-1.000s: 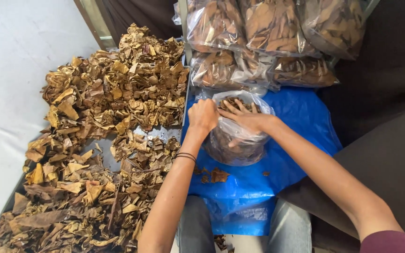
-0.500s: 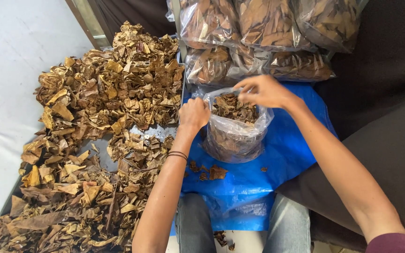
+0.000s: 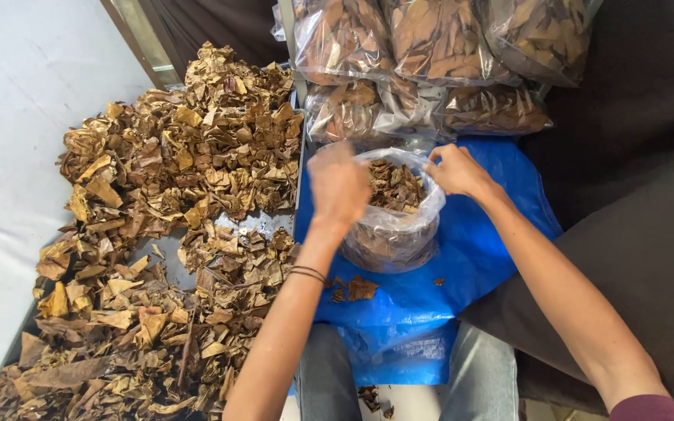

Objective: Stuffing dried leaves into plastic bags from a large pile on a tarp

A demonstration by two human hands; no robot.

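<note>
Nearest to me are my knees in grey jeans (image 3: 473, 374), with the blue plastic sheet (image 3: 399, 312) draped over them and a few stray leaf crumbs (image 3: 356, 288) lying on it just below my left wrist. My left hand (image 3: 339, 183) is closed on the near-left rim of the clear plastic bag (image 3: 391, 234), fingers curled together around the film, though the view blurs there and I cannot tell how much of the rim I have gathered. My right hand (image 3: 454, 170) pinches the far-right rim, thumb and fingers together on the plastic. The bag stands upright on the sheet between my hands, about full of dry brown leaf pieces (image 3: 394, 185). To do this well, I judge I should keep both rims pulled taut and level so the mouth stays wide and the bag does not slump sideways, and lift gently, since the thin film could tear or the brittle leaves could spill onto the sheet. To my left, the big heap of dried leaves (image 3: 173, 218) spreads across a dark tray (image 3: 167, 253). Farthest off, filled bags of leaves (image 3: 423, 62) are stacked just beyond the sheet.
</note>
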